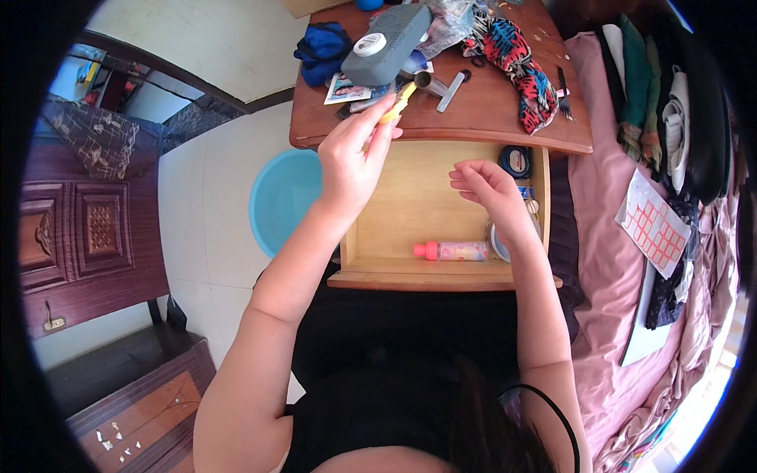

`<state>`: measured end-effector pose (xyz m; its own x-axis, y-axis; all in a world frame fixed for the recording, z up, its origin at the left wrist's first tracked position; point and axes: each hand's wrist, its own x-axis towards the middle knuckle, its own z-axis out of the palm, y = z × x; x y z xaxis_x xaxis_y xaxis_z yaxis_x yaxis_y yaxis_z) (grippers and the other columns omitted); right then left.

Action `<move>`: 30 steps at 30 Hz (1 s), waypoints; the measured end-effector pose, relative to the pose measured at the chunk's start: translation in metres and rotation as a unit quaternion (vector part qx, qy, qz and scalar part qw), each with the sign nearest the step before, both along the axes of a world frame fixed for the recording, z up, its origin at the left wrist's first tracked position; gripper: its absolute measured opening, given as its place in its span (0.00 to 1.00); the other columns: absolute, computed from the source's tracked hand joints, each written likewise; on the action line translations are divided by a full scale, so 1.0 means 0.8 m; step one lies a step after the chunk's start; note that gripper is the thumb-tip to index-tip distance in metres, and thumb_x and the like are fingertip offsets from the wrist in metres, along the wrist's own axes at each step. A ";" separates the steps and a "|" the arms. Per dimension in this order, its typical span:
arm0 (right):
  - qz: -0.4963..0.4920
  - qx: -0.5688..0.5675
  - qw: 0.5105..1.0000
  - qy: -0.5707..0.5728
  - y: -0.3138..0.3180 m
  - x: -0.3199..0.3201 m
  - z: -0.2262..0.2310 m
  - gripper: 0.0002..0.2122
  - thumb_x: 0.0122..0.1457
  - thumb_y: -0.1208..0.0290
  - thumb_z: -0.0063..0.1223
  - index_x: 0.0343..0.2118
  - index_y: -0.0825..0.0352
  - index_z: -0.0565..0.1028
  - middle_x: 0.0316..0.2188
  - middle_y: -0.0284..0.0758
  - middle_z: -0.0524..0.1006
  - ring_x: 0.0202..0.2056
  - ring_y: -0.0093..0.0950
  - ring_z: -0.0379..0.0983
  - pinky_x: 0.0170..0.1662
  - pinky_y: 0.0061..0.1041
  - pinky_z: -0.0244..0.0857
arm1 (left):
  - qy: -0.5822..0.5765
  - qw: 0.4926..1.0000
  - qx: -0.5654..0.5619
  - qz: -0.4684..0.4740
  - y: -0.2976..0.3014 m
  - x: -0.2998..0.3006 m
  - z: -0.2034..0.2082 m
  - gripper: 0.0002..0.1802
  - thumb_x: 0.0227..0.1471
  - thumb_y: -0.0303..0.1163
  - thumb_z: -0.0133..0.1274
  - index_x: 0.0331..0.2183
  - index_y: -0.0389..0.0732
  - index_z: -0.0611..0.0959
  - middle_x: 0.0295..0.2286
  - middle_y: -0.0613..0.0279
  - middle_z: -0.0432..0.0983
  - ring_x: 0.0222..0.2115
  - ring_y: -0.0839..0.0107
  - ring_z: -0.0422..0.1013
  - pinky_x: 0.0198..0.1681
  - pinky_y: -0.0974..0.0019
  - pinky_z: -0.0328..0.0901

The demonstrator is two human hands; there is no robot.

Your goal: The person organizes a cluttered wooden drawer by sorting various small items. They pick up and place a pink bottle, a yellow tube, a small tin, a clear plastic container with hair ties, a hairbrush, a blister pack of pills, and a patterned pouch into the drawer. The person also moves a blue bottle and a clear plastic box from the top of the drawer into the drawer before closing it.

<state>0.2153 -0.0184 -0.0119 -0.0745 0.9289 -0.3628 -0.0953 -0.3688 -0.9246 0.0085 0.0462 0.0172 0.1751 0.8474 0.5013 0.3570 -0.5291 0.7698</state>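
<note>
At the desk [465,124], a yellow tool [403,102] sits pinched between left fingers [369,120]; right fingers [478,176] half-curl, empty.

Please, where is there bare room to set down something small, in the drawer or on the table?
Drawer: free beyond the pink bottle and left of the right hand; crowded along the right side, by the dark round case. Table: free near the front edge, left of the patterned cloth; crowded farther back, around the grey box and blue cloth.

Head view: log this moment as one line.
left hand: holding yellow item | right hand: over drawer, nothing visibly held | drawer: open, pink-capped bottle inside
</note>
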 end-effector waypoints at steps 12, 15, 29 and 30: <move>-0.008 0.009 0.983 0.182 0.002 -0.005 0.005 0.20 0.61 0.65 0.45 0.53 0.70 0.62 0.50 0.43 0.67 0.51 0.33 0.65 0.53 0.29 0.59 | 0.096 0.989 0.115 0.013 -0.009 -0.002 0.006 0.20 0.46 0.16 0.53 0.45 0.36 0.77 0.29 0.54 0.78 0.28 0.70 0.77 0.31 0.73 0.70; -0.016 0.033 0.930 0.365 0.010 -0.012 0.003 0.23 0.62 0.68 0.43 0.58 0.69 0.55 0.57 0.48 0.58 0.58 0.41 0.56 0.59 0.37 0.53 | 0.090 0.990 0.112 0.001 -0.009 0.004 -0.001 0.22 0.44 0.19 0.56 0.45 0.40 0.77 0.27 0.57 0.77 0.25 0.67 0.74 0.27 0.69 0.68; 0.007 0.061 0.894 0.443 0.022 -0.044 -0.006 0.25 0.61 0.70 0.43 0.59 0.69 0.52 0.60 0.46 0.54 0.61 0.39 0.49 0.62 0.39 0.44 | 0.108 0.994 -0.031 0.005 0.005 -0.002 -0.023 0.25 0.50 0.18 0.50 0.51 0.41 0.70 0.32 0.55 0.74 0.26 0.73 0.74 0.29 0.72 0.69; 0.008 0.061 0.895 0.443 0.021 -0.045 -0.005 0.25 0.61 0.70 0.43 0.59 0.69 0.52 0.60 0.46 0.54 0.61 0.39 0.49 0.62 0.40 0.44 | 0.131 0.991 -0.024 0.007 0.006 -0.002 -0.026 0.27 0.49 0.18 0.51 0.53 0.42 0.69 0.31 0.56 0.74 0.25 0.74 0.73 0.29 0.72 0.68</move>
